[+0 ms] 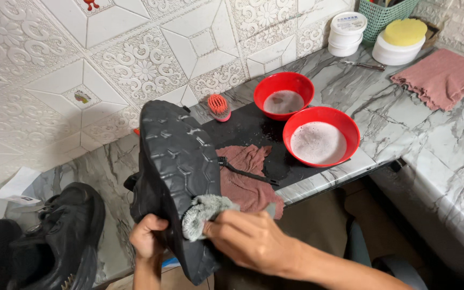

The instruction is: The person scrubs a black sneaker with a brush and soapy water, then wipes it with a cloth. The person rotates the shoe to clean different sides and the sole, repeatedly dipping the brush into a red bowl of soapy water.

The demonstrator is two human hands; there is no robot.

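Hands (200,239) around upturned shoe (175,166), cloth (202,212)

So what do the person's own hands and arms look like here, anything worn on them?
Both are bare. The left hand and right hand wear no gloves, and no rings, watch or bands show. The right forearm is uncovered as far as the picture's edge, with no sleeve in view; only a short, bare stretch of the left wrist shows.

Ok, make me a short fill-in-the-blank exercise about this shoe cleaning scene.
1. The right hand presses a grey ____ against the black rubber shoe sole.
2. The two round plastic bowls of foamy water are ____ in colour.
3. The left hand grips the black ____.

Missing words: cloth; red; shoe
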